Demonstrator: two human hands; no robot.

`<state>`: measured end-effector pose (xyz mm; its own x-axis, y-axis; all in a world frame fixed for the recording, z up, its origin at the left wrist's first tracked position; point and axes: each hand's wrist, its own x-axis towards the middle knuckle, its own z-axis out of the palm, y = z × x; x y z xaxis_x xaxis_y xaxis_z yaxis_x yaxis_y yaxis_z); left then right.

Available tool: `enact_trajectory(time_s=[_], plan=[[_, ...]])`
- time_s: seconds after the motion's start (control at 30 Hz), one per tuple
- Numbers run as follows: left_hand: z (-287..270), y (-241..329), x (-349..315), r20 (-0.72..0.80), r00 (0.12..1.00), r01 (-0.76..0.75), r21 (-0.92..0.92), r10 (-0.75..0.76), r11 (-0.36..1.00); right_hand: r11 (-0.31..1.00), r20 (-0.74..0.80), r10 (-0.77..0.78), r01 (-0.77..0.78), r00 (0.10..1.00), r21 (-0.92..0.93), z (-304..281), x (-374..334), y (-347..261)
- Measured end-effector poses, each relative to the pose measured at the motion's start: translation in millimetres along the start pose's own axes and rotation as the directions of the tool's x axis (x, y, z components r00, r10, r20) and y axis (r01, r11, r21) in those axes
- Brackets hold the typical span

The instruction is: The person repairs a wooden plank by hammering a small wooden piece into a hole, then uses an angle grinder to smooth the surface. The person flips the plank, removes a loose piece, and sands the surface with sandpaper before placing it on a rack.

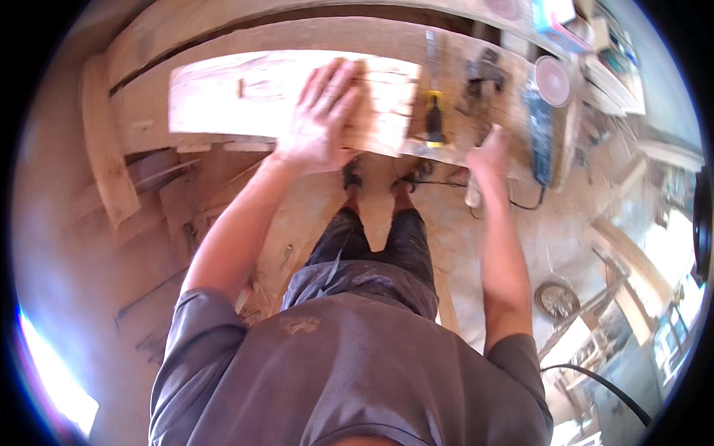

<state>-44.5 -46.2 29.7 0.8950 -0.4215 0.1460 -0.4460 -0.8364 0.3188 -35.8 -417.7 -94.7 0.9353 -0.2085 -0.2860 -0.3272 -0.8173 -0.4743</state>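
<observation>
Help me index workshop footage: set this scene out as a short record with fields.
Left hand: laid palm down on the pale board, right of its middle
Right hand: near the bench's front edge, fingers curled; blur hides whether it holds anything
Board position: on the plank bench
Board mark: small dark slot, left half
Right of board: yellow-and-black-handled tool, blurred dark tool, blue power tool with round disc
</observation>
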Motion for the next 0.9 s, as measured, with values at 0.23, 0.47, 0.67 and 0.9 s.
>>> enact_trajectory(time_s=[0.23, 0.47, 0.67, 0.9], plan=[[-16.0, -15.7, 3.9, 0.121, 0.97, -0.204, -0.068, 0.211, 0.977, 0.872, 0.121, -0.011, -0.05, 0.993, 0.487, -47.6, -21.5, -64.1], [-9.3, -44.8, -4.9, -0.035, 0.998, -0.05, 0.07, 0.053, 0.996, 0.677, 0.02, 0.074, -0.065, 0.997, 0.733, -51.4, -146.4, -157.5], [-9.3, -47.7, -7.1, -0.094, 0.995, -0.035, 0.027, 0.038, 0.999, 0.949, -0.065, 0.013, 0.008, 0.998, 0.314, -22.1, -182.8, -170.8], [-7.8, -49.6, -8.2, -0.074, 0.997, -0.02, 0.032, 0.023, 0.999, 0.991, -0.017, -0.002, 0.004, 1.0, 0.136, -9.0, -179.5, -180.9]])
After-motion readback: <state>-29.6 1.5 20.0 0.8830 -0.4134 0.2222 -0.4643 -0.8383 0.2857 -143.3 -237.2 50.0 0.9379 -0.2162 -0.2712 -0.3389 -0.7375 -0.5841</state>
